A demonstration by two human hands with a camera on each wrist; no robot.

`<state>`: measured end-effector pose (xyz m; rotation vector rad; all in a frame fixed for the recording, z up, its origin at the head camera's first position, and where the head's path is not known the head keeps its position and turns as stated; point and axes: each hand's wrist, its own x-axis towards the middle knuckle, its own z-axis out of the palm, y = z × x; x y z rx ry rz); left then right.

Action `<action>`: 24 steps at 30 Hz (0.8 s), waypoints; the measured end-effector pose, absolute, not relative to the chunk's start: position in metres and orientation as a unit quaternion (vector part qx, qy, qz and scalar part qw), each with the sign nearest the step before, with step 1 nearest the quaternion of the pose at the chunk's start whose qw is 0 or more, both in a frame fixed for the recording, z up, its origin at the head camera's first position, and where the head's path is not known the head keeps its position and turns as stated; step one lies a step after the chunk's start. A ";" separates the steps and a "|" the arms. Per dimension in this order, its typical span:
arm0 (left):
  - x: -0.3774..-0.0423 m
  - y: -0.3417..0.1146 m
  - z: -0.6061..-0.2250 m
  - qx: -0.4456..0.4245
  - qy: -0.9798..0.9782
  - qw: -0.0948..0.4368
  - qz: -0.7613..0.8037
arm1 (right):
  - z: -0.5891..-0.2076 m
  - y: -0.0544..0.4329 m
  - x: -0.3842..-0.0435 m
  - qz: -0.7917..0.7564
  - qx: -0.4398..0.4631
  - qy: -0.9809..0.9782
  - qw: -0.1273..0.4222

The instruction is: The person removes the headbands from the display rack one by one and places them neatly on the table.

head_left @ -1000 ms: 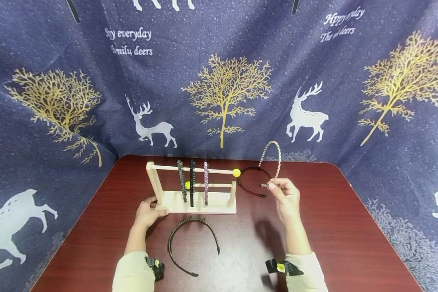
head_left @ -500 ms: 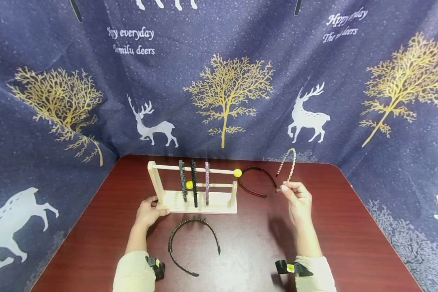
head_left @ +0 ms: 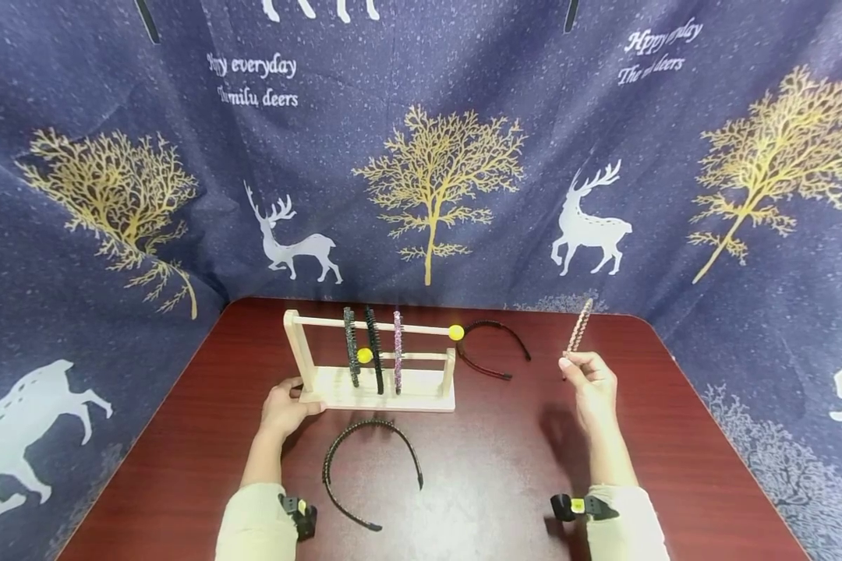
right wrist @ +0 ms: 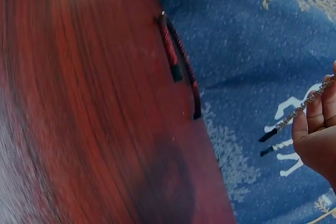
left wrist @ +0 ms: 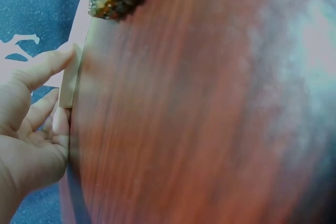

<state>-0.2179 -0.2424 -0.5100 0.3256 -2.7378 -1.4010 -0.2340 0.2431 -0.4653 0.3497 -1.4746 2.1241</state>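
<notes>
My right hand (head_left: 591, 382) pinches a pale beaded headband (head_left: 580, 326) and holds it up above the table's right side. Seen edge-on in the head view, it shows its two dark tips (right wrist: 268, 136) in the right wrist view. At the left, my left hand (head_left: 285, 407) grips the base corner of a wooden headband rack (head_left: 421, 401), thumb on top and fingers at the edge. A dark green headband (head_left: 351, 347), a black one (head_left: 375, 351) and a pink glittery one (head_left: 397, 351) hang on the rack's upper rod.
A dark studded headband (head_left: 328, 460) lies in front of the rack. To the rack's right lies a dark red headband (head_left: 494, 372). Yellow balls (head_left: 456, 333) cap the rods. A patterned cloth (head_left: 428, 62) hangs behind the brown table (head_left: 673, 467).
My right hand has moved to the right with the beaded headband, which has turned from showing its open loop to edge-on. My left hand stays at the rack.
</notes>
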 end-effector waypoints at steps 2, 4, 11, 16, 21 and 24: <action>-0.218 -0.243 -0.511 0.106 -0.885 0.025 -0.452 | -0.466 0.246 -0.235 0.772 0.106 -0.569 0.263; -0.218 -0.243 -0.511 0.106 -0.886 0.024 -0.451 | -0.467 0.250 -0.236 0.762 0.079 -0.587 0.262; -0.219 -0.243 -0.510 0.106 -0.886 0.024 -0.452 | -0.470 0.262 -0.244 0.741 -0.002 -0.621 0.255; -0.219 -0.243 -0.509 0.107 -0.884 0.019 -0.455 | -0.478 0.271 -0.250 0.720 -0.023 -0.648 0.246; -0.219 -0.244 -0.509 0.106 -0.880 0.016 -0.463 | -0.480 0.275 -0.251 0.685 -0.043 -0.693 0.222; -0.220 -0.244 -0.509 0.107 -0.879 0.017 -0.465 | -0.474 0.273 -0.248 0.653 -0.036 -0.726 0.214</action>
